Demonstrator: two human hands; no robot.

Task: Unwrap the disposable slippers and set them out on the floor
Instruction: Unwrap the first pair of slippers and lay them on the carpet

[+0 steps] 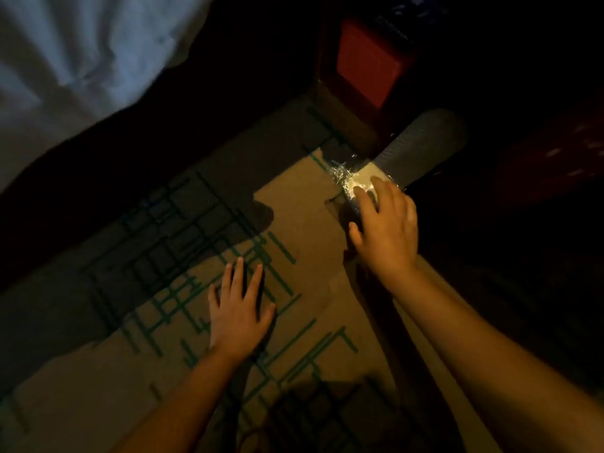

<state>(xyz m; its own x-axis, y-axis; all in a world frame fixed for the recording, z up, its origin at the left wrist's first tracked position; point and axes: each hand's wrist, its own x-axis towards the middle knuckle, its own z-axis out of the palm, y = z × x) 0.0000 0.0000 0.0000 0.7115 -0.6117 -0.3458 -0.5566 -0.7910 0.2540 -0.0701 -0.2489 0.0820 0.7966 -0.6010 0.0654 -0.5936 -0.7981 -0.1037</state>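
Reaching across the patterned carpet, the right hand rests spread-fingered on the wrapped slippers lying on the floor; the left hand lies flat, empty. The pack looks light, soft, its crinkled film slippery, so pinching that bunched end seems best

Glossy crinkled plastic wrap covers ribbed grey slippers; matt patterned carpet.
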